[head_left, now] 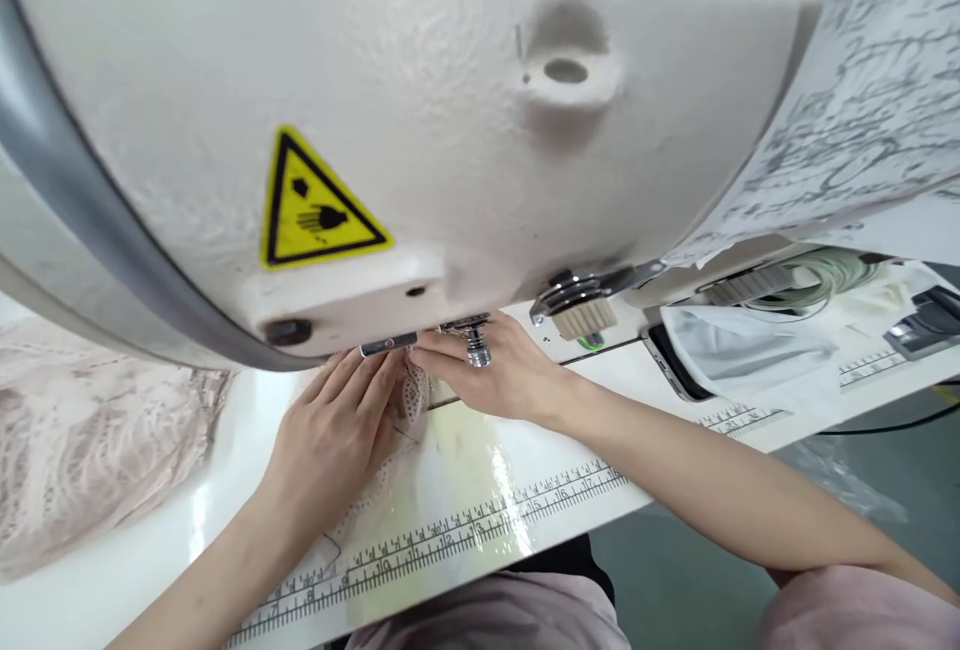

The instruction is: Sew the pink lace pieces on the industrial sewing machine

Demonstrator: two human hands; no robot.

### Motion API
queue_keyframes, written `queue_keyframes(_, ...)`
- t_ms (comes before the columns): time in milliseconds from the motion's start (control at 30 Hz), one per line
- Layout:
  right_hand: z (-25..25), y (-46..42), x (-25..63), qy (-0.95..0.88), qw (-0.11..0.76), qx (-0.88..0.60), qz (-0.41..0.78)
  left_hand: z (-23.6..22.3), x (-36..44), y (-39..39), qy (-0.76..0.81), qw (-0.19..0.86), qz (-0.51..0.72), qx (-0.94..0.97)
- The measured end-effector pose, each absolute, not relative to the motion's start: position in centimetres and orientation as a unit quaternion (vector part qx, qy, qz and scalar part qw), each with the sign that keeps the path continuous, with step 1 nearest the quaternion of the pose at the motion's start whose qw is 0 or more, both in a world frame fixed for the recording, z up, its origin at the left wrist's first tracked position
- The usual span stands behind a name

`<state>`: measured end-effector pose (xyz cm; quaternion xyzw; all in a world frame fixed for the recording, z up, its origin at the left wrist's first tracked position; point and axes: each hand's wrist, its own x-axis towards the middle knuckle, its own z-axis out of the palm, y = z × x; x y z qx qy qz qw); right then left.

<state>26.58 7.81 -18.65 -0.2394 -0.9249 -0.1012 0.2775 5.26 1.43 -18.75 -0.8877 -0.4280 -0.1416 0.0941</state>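
At the foot of the sewing machine [480, 130], both hands are at a strip of pale pink lace fabric [414, 395]. My left hand [334, 435] lies palm down over the lace with its fingers stretched forward, their tips partly behind the machine head. From the right, my right hand [502, 370] reaches in, its fingers closed together at the lace's edge. The machine's chrome screw [478, 345] covers part of that hand. The needle is hidden behind the machine head. More lace trails from under my left hand toward the table's front edge.
A heap of pink lace fabric [97, 440] lies on the table at left. Printed ruler scales [450, 535] run along the table's front edge. At right are a phone [679, 365], white cloth [750, 355], a coil of cord [825, 275] and a handwritten sheet [862, 100].
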Motion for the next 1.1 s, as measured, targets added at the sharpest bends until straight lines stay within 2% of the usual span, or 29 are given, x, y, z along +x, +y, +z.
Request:
queue_keyframes(500,-18.82,8.09,26.37,-0.92,0.292,-0.243,-0.095,-18.73,5.03,2.32,-0.439,0.075,-0.13,-0.886)
queue_keyframes(800,-18.75,8.05,26.4,-0.927,0.263,-0.241,-0.116,-18.8,5.26,2.11,-0.448,0.07,-0.129,-0.882)
queue_keyframes(1100,-18.59,8.0,26.27,-0.921,0.295,-0.226,-0.115,-18.68,5.31,1.96,-0.456,0.07,-0.124,-0.879)
